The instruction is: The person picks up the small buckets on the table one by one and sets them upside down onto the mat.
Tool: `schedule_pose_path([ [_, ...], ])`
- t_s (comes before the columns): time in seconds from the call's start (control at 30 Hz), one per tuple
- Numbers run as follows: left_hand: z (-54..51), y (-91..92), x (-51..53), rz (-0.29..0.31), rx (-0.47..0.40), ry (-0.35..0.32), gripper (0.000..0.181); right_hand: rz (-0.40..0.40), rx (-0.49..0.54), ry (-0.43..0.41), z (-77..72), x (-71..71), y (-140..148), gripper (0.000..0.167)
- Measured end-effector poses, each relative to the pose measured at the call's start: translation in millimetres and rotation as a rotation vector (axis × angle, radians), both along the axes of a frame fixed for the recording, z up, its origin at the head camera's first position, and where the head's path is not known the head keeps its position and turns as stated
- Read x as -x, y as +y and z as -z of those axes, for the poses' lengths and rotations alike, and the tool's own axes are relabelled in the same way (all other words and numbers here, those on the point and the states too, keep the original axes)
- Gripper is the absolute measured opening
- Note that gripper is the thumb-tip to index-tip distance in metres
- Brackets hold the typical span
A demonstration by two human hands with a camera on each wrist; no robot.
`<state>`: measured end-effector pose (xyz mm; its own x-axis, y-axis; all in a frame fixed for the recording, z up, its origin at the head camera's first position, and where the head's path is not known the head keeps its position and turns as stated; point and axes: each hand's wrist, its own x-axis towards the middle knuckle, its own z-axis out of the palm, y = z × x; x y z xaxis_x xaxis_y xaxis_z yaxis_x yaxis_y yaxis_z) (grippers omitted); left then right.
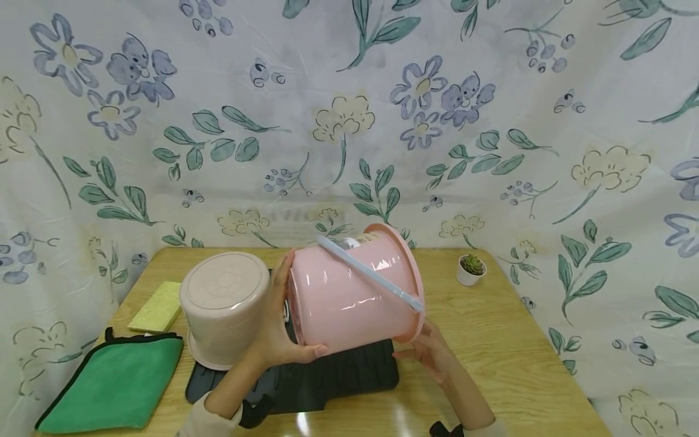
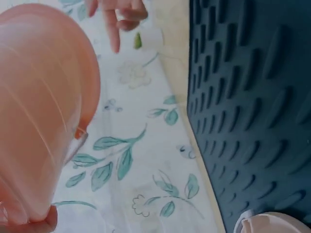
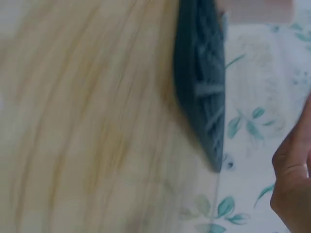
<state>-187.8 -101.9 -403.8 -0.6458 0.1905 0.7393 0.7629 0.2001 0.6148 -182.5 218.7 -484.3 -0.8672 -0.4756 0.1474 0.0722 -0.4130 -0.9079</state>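
A glossy pink bucket (image 1: pixel 349 291) is held tilted on its side above the dark mat, its mouth turned to the right. My left hand (image 1: pixel 278 328) grips it round the base, thumb on the near side and fingers behind. The light blue handle (image 1: pixel 371 273) lies across the bucket's wall. Just below the rim is my right hand (image 1: pixel 428 355); the left wrist view shows its fingers (image 2: pixel 112 29) extended, apart from the bucket (image 2: pixel 43 87). Only part of the right hand (image 3: pixel 294 179) shows at the edge of the right wrist view.
An upside-down beige bucket (image 1: pixel 225 303) stands on the left of the dark ribbed drying mat (image 1: pixel 349 373). Left of it lie a yellow sponge cloth (image 1: pixel 157 307) and a green cloth (image 1: pixel 114 382) with black edging. A small potted succulent (image 1: pixel 471 269) stands at the table's back right.
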Motion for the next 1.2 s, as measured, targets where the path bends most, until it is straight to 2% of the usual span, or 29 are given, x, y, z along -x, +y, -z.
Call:
schedule_pose_path([
  [0.1,-2.6,0.2,-2.9,-0.036,0.026,-0.002,0.129,0.081,-0.263,0.011,3.5,4.5,7,0.041],
  [0.17,-4.6,0.4,-3.6,-0.065,0.045,0.012,0.13,0.103,-0.42,0.024,4.3,7.1,9,0.039],
  [0.3,-10.2,0.0,-6.0,-0.151,0.106,0.039,0.13,0.084,-0.69,0.081,3.7,11.5,8,0.044],
  [0.4,-14.3,-0.4,-9.3,-0.227,0.172,0.04,0.131,0.043,-0.821,0.142,4.3,13.1,8,0.054],
  [0.47,-16.0,-0.3,-11.1,-0.271,0.215,0.047,0.131,0.021,-0.855,0.191,6.2,14.2,8,0.062],
  [0.63,-19.3,0.8,-14.2,-0.352,0.294,0.069,0.133,-0.022,-0.85,0.331,14.7,17.7,10,0.08],
  [0.73,-20.6,0.8,-14.5,-0.375,0.326,0.072,0.133,-0.022,-0.868,0.412,19.3,18.2,10,0.083],
  [0.9,-21.1,-0.4,-13.5,-0.395,0.397,0.048,0.13,-0.003,-0.905,0.498,22.3,17.0,11,0.082],
  [1.03,-20.0,-1.4,-12.4,-0.412,0.458,0.037,0.13,0.003,-0.936,0.496,23.7,16.2,12,0.082],
  [1.2,-18.8,-2.1,-9.6,-0.426,0.51,0.072,0.13,-0.013,-0.96,0.44,24.4,14.6,12,0.083],
])
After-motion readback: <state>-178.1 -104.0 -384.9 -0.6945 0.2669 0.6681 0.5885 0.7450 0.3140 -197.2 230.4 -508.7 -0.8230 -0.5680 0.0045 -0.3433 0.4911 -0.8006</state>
